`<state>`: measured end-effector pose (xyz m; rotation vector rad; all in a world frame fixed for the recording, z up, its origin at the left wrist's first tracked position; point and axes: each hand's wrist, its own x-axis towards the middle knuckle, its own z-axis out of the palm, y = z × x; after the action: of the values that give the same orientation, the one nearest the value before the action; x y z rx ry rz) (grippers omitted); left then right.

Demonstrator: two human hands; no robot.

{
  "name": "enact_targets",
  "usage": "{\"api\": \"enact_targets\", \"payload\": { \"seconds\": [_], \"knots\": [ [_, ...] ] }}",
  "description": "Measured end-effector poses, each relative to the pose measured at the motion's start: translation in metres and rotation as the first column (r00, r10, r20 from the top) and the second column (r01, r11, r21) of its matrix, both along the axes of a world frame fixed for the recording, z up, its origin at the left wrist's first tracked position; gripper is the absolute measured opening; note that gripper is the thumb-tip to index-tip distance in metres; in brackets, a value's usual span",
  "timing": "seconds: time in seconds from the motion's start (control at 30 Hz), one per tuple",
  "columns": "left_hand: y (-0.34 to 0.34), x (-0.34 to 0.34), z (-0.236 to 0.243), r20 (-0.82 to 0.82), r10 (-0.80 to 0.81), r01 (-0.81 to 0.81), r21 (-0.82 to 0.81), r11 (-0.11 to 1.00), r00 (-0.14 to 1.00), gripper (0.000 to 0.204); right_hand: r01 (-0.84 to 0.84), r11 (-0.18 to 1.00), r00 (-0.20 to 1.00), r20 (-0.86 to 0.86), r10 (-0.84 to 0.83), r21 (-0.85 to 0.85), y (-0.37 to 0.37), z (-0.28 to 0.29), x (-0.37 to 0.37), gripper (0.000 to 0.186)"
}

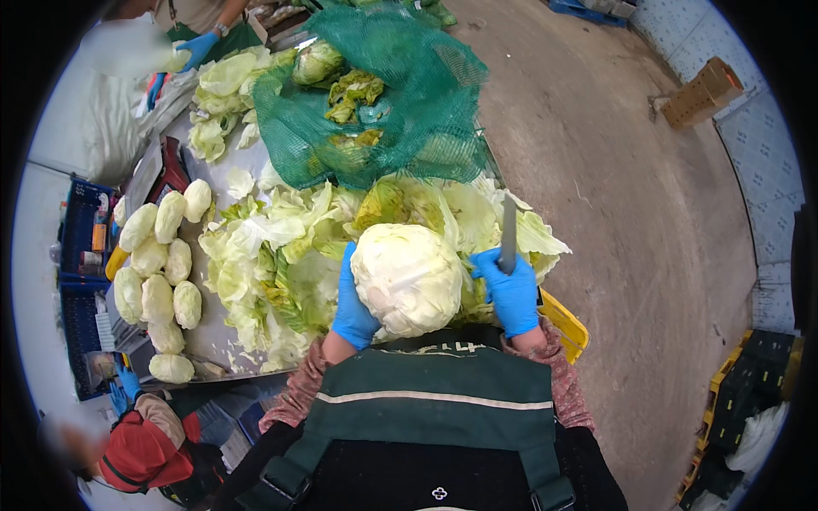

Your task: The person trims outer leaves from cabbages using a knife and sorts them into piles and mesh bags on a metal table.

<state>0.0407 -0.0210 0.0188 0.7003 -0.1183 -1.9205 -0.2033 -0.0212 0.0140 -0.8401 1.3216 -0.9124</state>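
A large pale cabbage is held up close to my apron, above the near edge of the table. My left hand, in a blue glove, cups its left side. At the cabbage's right, my gloved right hand is closed round the handle of a knife, its blade upright and pointing away from me. The blade is apart from the cabbage. Loose cabbage leaves lie heaped behind and to the left of it. Past them, a green mesh bag lies over whole cabbages and yellowed leaves.
Trimmed pale heads sit stacked at the table's left, near blue crates. One co-worker's gloved hand is at the far left; another person in red is at the near left. A yellow crate stands by my right elbow.
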Motion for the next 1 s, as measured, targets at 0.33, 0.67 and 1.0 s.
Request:
{"api": "enact_targets", "payload": {
  "seconds": [0.33, 0.67, 1.0],
  "knots": [
    [0.016, -0.001, -0.035, 0.100, 0.040, -0.039, -0.016, 0.999, 0.994, 0.067, -0.021, 0.997, 0.924, -0.383, -0.007, -0.069, 0.015, 0.022, 0.022, 0.044],
    [0.016, 0.005, -0.018, 0.459, 0.088, -0.014, -0.162, 0.987, 0.884, 0.071, 0.009, 0.962, 0.960, -0.267, -0.085, -0.272, 0.016, 0.017, 0.019, 0.025],
    [0.024, 0.020, -0.013, 0.321, -0.026, 0.034, -0.018, 0.999, 0.947, 0.067, 0.118, 0.970, 0.972, -0.175, -0.157, -0.214, -0.003, 0.015, -0.007, 0.033]
  ]
}}
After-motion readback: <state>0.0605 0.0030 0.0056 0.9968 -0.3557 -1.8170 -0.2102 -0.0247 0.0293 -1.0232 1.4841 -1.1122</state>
